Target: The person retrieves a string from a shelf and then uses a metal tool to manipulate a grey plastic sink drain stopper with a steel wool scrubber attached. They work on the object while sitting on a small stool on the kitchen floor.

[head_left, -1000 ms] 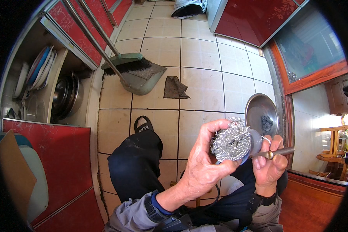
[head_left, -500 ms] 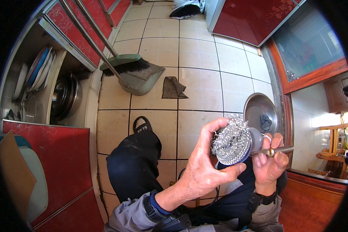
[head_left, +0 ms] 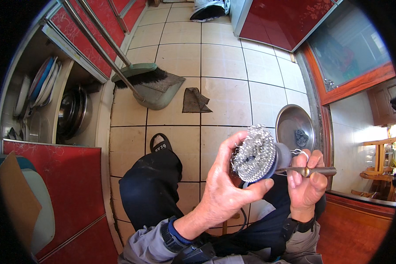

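Note:
A steel wool scrubber (head_left: 253, 159) with a blue and grey base is gripped by my left hand (head_left: 224, 189), fingers and thumb around its rim, its coiled silver wool toward me. Close by on the right, my right hand (head_left: 307, 185) pinches a slim metal tool (head_left: 320, 171) that looks like an awl, with a brass-coloured collar. The tool's thin end points left and meets the scrubber's grey base; whether it goes into it is hidden. A loop of white thread or thin wire (head_left: 300, 152) shows between the base and my right fingers.
A steel bowl (head_left: 295, 127) holding a dark grey wad (head_left: 301, 137) stands on the tiles at right. Ahead lie a grey cloth (head_left: 196, 100) and a dustpan (head_left: 160, 99) with a broom (head_left: 138, 72). An open cabinet (head_left: 50, 140) with plates and pans is at left.
Both hands stay on what they hold. My left hand and the scrubber have shifted slightly left and up, away from my right hand, showing more of the tool's thin end.

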